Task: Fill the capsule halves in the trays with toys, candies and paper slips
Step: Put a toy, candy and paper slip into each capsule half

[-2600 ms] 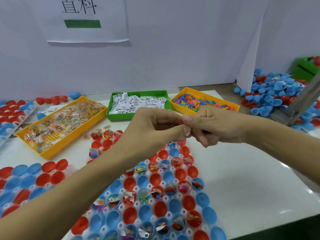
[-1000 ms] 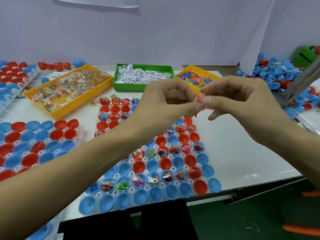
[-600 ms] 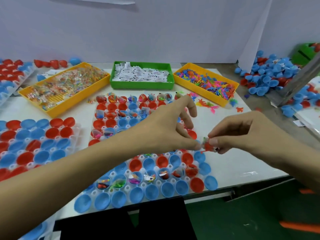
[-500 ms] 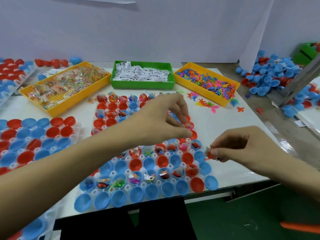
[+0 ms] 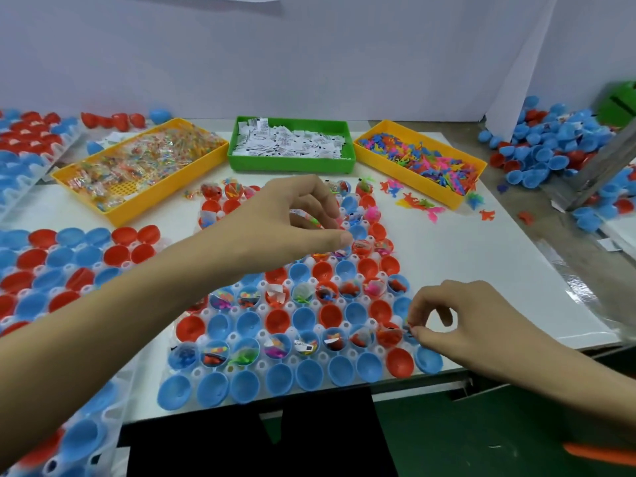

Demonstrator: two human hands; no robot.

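A small red toy (image 5: 407, 328) is sitting pinched between the right hand (image 5: 457, 321)'s curled fingers (image 5: 418, 333), over the filled capsule halves at the capsule tray (image 5: 285, 325)'s near right edge. The left hand (image 5: 285, 222) is hovering over the tray's far rows, fingers half curled; whether they are gripping anything I cannot tell. Print on the paper slips (image 5: 289, 142) is unreadable.

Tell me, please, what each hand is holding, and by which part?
The right hand pinches a small toy at its edge between fingertips; the left hand's contents cannot be told.
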